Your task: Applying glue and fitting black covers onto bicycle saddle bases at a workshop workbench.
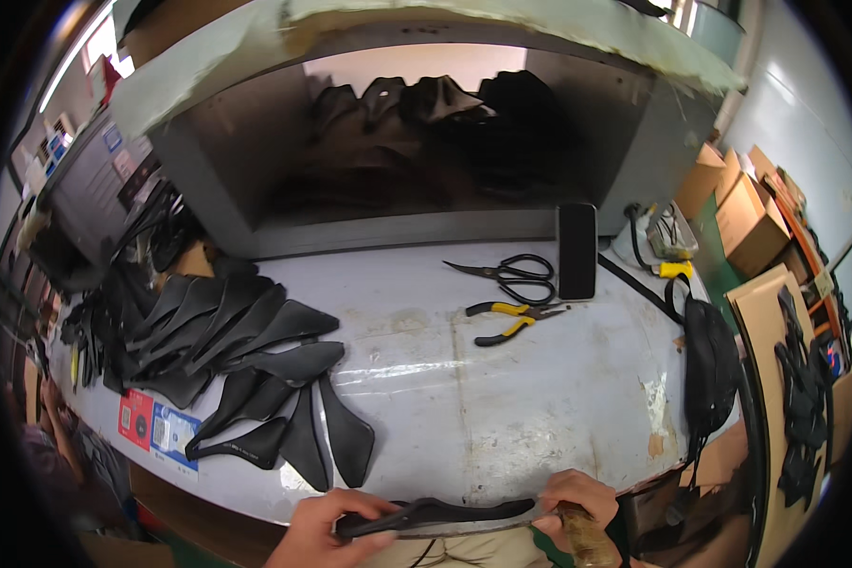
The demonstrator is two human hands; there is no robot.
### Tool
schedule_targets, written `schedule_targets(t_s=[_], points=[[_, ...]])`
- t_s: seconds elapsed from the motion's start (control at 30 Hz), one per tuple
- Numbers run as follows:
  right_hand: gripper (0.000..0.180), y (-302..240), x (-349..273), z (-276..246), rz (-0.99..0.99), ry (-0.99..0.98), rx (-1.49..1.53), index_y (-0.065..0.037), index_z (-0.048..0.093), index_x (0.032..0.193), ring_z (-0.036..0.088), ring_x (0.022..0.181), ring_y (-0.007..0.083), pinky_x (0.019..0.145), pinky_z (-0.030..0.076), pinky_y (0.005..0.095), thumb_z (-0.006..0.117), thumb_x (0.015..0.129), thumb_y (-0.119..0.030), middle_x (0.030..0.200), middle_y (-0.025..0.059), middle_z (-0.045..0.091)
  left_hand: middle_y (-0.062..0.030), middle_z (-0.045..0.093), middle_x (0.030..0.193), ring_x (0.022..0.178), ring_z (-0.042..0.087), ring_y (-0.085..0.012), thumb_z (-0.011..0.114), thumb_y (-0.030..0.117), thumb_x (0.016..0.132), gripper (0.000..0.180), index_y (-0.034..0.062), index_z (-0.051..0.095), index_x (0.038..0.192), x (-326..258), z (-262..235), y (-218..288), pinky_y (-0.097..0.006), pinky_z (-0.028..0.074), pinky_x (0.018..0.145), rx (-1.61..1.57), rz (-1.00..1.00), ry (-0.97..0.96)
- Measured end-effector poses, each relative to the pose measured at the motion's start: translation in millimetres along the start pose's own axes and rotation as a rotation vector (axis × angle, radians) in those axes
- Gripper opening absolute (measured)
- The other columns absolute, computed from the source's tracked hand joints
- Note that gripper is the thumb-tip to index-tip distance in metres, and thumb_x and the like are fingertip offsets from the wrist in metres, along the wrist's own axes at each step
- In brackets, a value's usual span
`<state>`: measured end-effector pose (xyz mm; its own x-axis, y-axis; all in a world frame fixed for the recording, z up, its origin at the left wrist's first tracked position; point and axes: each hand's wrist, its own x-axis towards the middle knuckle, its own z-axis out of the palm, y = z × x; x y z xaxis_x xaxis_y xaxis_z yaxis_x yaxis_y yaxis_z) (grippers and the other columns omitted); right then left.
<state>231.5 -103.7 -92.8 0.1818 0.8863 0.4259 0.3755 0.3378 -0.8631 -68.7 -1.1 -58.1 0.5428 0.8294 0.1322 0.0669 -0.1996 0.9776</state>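
The left grip [317, 523] is closed on one black saddle-shaped piece [464, 514], thumb below and fingers above its left end. The piece lies level in front of the near table edge, seen edge-on, and reaches rightward until its narrow tip comes just beside the right grip [582, 494]; whether they touch, I cannot tell. The right grip is clenched around one brown, worn handle [587, 544], whose far end is hidden.

Past the hands, the table [540, 398] carries a pile of similar black pieces [352, 437] on the left, overlapping too much for an exact count, though more than ten show. Two printed cards, one red [134, 421] and one blue [173, 431], lie flat beside and partly under the pile. Farther back, near the middle, are one pair of black-handled scissors [525, 279], one pair of pliers [506, 325] with yellow and black handles just nearer, and one dark-screened phone [577, 254] to their right, leaning by the front of one grey open-fronted box [398, 230]. One black pouch [712, 364] with a strap lies at the table's right side, and several cardboard boxes [753, 227] stand beyond it
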Motion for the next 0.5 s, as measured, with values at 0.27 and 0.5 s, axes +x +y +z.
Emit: schedule_targets(t_s=[0.27, 0.5], points=[[0.031, -63.8, 65.4, 41.2, -0.718, -0.386, 0.499, 0.003, 0.062, 0.095, 0.068, 0.066, 0.0312, 0.064, 0.059, 0.0432, 0.077, 0.094, -0.024, 0.077, 0.0148, 0.068, -0.0176, 0.072, 0.087, 0.070, 0.070, -0.0340, 0.075, 0.011, 0.091, 0.021, 0.0010, 0.074, 0.109, 7.6, 39.6, 13.4, -0.038, 0.054, 0.061, 0.184, 0.119, -0.082], [0.026, -69.2, 81.8, 35.7, -0.604, -0.708, 0.595, 0.002, 0.061, 0.086, 0.067, 0.065, 0.0320, 0.064, 0.058, 0.0430, 0.073, 0.095, -0.020, 0.075, 0.0127, 0.064, -0.0167, 0.075, 0.087, 0.071, 0.072, -0.0312, 0.078, 0.008, 0.087, 0.018, -0.0003, 0.076, 0.103, 11.2, 46.4, 11.7, -0.036, 0.057, 0.063, 0.118, 0.149, -0.038]])
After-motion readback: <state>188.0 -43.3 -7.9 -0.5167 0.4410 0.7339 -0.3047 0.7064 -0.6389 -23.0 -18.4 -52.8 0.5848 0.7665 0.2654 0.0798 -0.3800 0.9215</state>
